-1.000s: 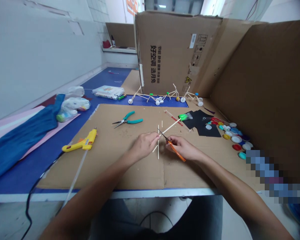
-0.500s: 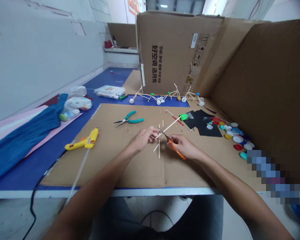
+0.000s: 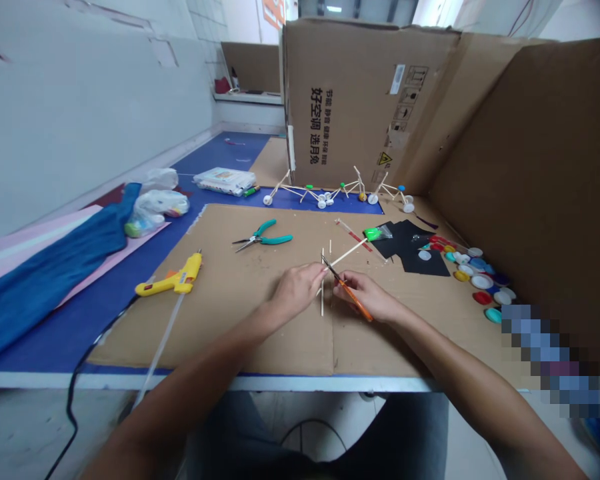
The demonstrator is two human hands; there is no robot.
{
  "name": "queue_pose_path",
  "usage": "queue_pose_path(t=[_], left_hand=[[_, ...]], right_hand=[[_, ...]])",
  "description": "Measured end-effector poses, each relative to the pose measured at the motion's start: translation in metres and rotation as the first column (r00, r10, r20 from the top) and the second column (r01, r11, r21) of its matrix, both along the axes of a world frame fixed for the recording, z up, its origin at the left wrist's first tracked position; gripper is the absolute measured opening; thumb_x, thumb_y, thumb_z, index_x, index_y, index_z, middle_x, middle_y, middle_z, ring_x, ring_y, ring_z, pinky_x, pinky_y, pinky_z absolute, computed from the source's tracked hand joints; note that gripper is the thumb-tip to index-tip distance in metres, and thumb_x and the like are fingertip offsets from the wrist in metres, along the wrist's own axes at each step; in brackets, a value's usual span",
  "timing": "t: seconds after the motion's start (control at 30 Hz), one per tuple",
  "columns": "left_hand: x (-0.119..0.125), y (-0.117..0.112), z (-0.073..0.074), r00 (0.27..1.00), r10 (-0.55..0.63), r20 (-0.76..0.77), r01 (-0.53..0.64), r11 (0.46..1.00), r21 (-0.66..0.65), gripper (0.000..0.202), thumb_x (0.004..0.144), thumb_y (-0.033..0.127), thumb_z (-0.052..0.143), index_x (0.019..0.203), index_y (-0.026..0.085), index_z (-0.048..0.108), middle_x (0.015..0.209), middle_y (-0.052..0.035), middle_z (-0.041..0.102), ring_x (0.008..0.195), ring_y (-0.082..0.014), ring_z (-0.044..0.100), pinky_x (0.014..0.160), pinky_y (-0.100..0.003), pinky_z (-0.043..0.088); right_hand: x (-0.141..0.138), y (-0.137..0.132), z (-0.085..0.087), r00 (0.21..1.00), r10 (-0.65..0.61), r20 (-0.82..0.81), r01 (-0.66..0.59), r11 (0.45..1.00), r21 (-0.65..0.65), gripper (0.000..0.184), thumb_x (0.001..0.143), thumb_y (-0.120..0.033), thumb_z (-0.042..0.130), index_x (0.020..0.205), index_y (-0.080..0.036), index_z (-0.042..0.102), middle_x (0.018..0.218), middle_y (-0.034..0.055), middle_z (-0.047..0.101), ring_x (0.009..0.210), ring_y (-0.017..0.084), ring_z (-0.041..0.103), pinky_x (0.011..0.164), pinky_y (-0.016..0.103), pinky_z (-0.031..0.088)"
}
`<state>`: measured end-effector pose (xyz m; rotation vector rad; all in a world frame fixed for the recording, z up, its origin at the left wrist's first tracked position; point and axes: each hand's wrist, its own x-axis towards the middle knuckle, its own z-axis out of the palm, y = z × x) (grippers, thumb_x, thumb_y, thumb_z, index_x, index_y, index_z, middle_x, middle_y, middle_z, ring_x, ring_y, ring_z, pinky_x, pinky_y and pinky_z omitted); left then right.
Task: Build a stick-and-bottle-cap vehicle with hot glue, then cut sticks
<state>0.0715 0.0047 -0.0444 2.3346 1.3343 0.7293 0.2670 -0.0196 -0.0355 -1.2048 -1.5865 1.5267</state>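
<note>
My left hand (image 3: 301,288) is closed on the near end of a thin wooden stick (image 3: 351,251), which slants up and to the right. In my right hand (image 3: 364,292) is a pair of orange-handled scissors (image 3: 356,301). Their dark blades meet the stick just beyond my left fingertips; whether they are parted there is too small to tell. Beneath my hands lies another straight stick (image 3: 323,305), partly covered by my left fingers. A short stick piece (image 3: 331,246) rests just above the blades.
Teal-handled pliers (image 3: 264,237) and a yellow glue gun (image 3: 175,277) lie left on the cardboard sheet (image 3: 260,340). Small stick models with bottle-cap wheels (image 3: 409,204) stand at the back. Black sheets (image 3: 425,260) and loose bottle caps (image 3: 481,281) lie right, before a tall cardboard wall (image 3: 530,147).
My left hand has turned and moved up along the stick, its fingers now covering the near end and closing beside the blades. The scissors stay at the stick. The view has shifted slightly.
</note>
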Motion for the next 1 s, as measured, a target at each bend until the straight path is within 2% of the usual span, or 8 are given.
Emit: queue_pose_path(t=[0.13, 0.33, 0.5, 0.67, 0.77, 0.87, 0.93, 1.0], left_hand=[[0.001, -0.002, -0.002, 0.998, -0.055, -0.031, 0.057, 0.996, 0.074, 0.027, 0.1, 0.025, 0.043, 0.099, 0.02, 0.069, 0.093, -0.0083, 0.073, 0.084, -0.0188, 0.066, 0.079, -0.028, 0.046], [0.0, -0.001, -0.007, 0.998, -0.058, 0.025, 0.053, 0.985, 0.166, 0.027, 0.1, 0.025, 0.043, 0.098, 0.019, 0.068, 0.09, -0.0069, 0.075, 0.079, -0.0169, 0.067, 0.073, -0.027, 0.047], [-0.002, 0.002, -0.003, 0.997, -0.031, 0.075, 0.024, 0.996, 0.091, 0.027, 0.099, 0.028, 0.045, 0.093, 0.018, 0.069, 0.083, -0.0048, 0.073, 0.074, -0.0157, 0.065, 0.068, -0.025, 0.042], [-0.004, 0.001, 0.009, 0.981, -0.036, 0.193, 0.051, 0.996, -0.074, 0.029, 0.096, 0.033, 0.046, 0.08, 0.018, 0.065, 0.068, 0.0014, 0.063, 0.064, -0.0125, 0.055, 0.062, -0.024, 0.037], [-0.005, 0.004, 0.013, 0.961, -0.039, 0.273, 0.095, 0.976, -0.195, 0.033, 0.095, 0.038, 0.047, 0.072, 0.018, 0.059, 0.059, 0.004, 0.053, 0.058, -0.0112, 0.048, 0.058, -0.023, 0.035], [-0.006, 0.007, 0.012, 0.939, -0.053, 0.341, 0.162, 0.94, -0.301, 0.036, 0.094, 0.041, 0.046, 0.07, 0.018, 0.057, 0.057, 0.0043, 0.052, 0.054, -0.0108, 0.047, 0.056, -0.023, 0.036], [-0.005, 0.007, 0.01, 0.945, -0.036, 0.324, 0.137, 0.946, -0.295, 0.033, 0.095, 0.04, 0.047, 0.075, 0.018, 0.061, 0.06, 0.0031, 0.057, 0.056, -0.0115, 0.052, 0.057, -0.023, 0.038], [-0.004, 0.005, 0.007, 0.969, -0.007, 0.246, 0.053, 0.982, -0.182, 0.025, 0.094, 0.036, 0.052, 0.084, 0.018, 0.066, 0.068, 0.0013, 0.065, 0.062, -0.0125, 0.057, 0.06, -0.023, 0.04]], right_hand=[[0.001, -0.001, 0.002, 1.0, 0.002, 0.011, -0.002, 0.999, -0.036, 0.043, 0.073, -0.054, 0.075, 0.078, -0.021, 0.049, 0.064, -0.0063, 0.045, 0.056, 0.009, 0.039, 0.054, 0.025, 0.031], [0.004, -0.003, 0.001, 0.999, -0.003, 0.041, 0.001, 0.999, 0.053, 0.041, 0.077, -0.055, 0.07, 0.077, -0.019, 0.051, 0.066, -0.0054, 0.043, 0.059, 0.009, 0.035, 0.055, 0.025, 0.028], [0.006, -0.006, 0.004, 0.995, 0.012, 0.097, -0.022, 0.994, 0.107, 0.035, 0.081, -0.051, 0.065, 0.077, -0.019, 0.05, 0.068, -0.0049, 0.041, 0.061, 0.01, 0.035, 0.057, 0.026, 0.029], [0.007, -0.007, 0.008, 0.99, 0.019, 0.142, -0.039, 0.989, 0.142, 0.027, 0.084, -0.043, 0.061, 0.078, -0.019, 0.052, 0.069, -0.0044, 0.042, 0.062, 0.011, 0.036, 0.058, 0.026, 0.03], [0.008, -0.007, 0.007, 0.989, 0.023, 0.146, -0.047, 0.985, 0.168, 0.026, 0.084, -0.043, 0.061, 0.077, -0.019, 0.052, 0.069, -0.0043, 0.042, 0.063, 0.011, 0.036, 0.059, 0.026, 0.03], [0.008, -0.007, 0.005, 0.99, 0.027, 0.139, -0.051, 0.983, 0.174, 0.027, 0.085, -0.043, 0.061, 0.078, -0.019, 0.052, 0.069, -0.0044, 0.042, 0.063, 0.011, 0.036, 0.059, 0.026, 0.03], [0.007, -0.006, 0.002, 0.992, 0.016, 0.128, -0.037, 0.986, 0.163, 0.027, 0.085, -0.044, 0.06, 0.079, -0.019, 0.053, 0.069, -0.0043, 0.043, 0.063, 0.011, 0.037, 0.058, 0.026, 0.03], [0.006, -0.005, 0.001, 0.994, 0.0, 0.109, -0.016, 0.989, 0.148, 0.028, 0.084, -0.045, 0.061, 0.08, -0.018, 0.054, 0.069, -0.0042, 0.044, 0.062, 0.011, 0.037, 0.058, 0.026, 0.03]])
